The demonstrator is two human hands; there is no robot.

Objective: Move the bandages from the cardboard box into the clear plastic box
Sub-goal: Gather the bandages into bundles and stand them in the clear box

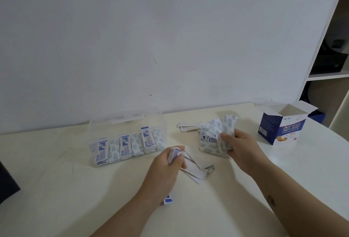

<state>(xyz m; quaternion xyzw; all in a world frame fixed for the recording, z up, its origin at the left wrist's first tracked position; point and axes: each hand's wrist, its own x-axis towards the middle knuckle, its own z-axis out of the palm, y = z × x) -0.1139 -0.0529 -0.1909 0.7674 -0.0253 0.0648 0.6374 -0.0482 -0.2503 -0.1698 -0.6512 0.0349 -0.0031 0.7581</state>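
The clear plastic box stands left of centre on the table, its lid up, with several rows of wrapped bandages standing in it. The blue-and-white cardboard box stands open at the right; its inside is hidden. A loose pile of bandages lies between them. My left hand grips a small stack of bandages just right of the plastic box. My right hand holds a bunch of bandages at the pile's right side.
Several flat white strips lie on the cream table under my left hand, and more strips behind the pile. A blue scrap lies by my left forearm. A dark object sits at the left edge. White shelves stand at the right.
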